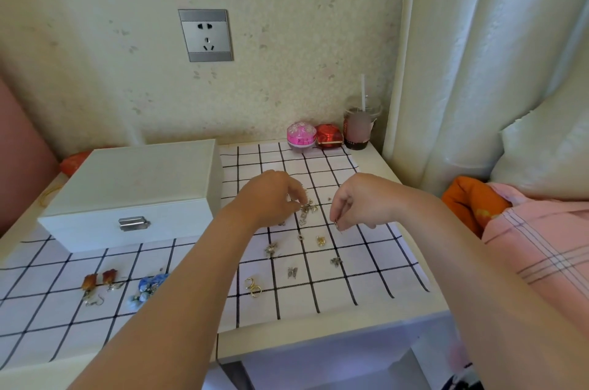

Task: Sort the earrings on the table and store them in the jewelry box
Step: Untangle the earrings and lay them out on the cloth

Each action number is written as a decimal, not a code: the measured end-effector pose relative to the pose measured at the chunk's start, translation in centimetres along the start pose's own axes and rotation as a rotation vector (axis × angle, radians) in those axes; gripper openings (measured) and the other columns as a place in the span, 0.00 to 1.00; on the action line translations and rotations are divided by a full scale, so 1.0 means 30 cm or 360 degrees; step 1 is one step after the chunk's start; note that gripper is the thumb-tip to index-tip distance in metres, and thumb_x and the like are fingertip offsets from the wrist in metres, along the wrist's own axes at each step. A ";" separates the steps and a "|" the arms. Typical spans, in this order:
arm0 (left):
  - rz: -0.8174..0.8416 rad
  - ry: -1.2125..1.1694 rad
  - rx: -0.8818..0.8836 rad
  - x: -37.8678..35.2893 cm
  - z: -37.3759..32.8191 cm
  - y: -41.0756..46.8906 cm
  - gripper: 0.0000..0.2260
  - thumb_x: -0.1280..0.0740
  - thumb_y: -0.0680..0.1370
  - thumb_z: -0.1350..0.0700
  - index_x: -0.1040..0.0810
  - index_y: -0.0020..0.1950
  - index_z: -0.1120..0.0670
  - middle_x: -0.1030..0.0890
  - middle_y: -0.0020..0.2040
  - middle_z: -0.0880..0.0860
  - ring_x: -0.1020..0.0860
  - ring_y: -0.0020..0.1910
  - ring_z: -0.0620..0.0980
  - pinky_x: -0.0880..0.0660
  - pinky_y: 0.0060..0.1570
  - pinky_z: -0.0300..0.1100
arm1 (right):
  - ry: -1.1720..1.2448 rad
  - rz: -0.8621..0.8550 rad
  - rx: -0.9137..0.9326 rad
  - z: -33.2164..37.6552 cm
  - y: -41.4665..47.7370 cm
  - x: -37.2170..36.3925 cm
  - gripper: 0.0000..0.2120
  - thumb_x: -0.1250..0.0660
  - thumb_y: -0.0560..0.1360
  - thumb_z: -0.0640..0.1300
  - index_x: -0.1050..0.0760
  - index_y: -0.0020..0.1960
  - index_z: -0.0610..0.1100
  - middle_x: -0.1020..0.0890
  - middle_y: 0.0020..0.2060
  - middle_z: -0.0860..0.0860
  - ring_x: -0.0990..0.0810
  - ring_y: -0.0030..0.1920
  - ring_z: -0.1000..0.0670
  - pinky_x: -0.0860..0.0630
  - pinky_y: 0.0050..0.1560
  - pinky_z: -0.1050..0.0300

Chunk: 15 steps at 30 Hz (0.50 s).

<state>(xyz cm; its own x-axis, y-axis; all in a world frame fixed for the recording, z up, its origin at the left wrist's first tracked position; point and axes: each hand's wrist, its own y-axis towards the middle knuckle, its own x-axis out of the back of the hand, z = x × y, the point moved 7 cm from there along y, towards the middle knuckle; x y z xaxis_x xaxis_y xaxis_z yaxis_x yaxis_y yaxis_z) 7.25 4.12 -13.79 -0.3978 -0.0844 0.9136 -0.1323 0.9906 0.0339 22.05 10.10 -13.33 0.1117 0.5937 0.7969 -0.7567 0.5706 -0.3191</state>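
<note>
The left hand (274, 195) closes its grip on a tangled pile of small metal earrings (307, 210) on the checked tabletop (382, 268). The right hand (360, 201) holds one small silver earring (336, 224) pinched in its grip.

arms: left hand (271, 195), right hand (360, 203), bare forearms | pink checked cloth (541, 246) (perhaps clothing)

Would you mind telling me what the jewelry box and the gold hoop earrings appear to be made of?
The jewelry box looks like white-painted wood or covered board, matt with faint grain; its clasp seems polished metal, from its silvery shine. The gold hoop earrings look like glossy gold-toned metal, judging by bright glints; plated or solid is unclear.
</note>
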 end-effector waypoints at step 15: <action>0.0325 0.0094 -0.0384 -0.136 -0.219 -0.137 0.10 0.25 0.70 0.43 0.16 0.50 0.39 0.25 0.51 0.41 0.31 0.54 0.44 0.33 0.58 0.45 | -0.0273 0.0245 -0.0110 -0.037 -0.120 -0.095 0.11 0.27 0.73 0.37 0.18 0.49 0.52 0.23 0.38 0.59 0.24 0.39 0.58 0.28 0.39 0.65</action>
<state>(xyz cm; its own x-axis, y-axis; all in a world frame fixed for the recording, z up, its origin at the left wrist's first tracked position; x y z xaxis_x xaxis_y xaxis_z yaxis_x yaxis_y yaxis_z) 15.37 1.10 -14.99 -0.3395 0.1185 0.9331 0.1668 0.9839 -0.0642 25.17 6.99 -15.02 -0.1172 0.5750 0.8097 -0.7098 0.5217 -0.4733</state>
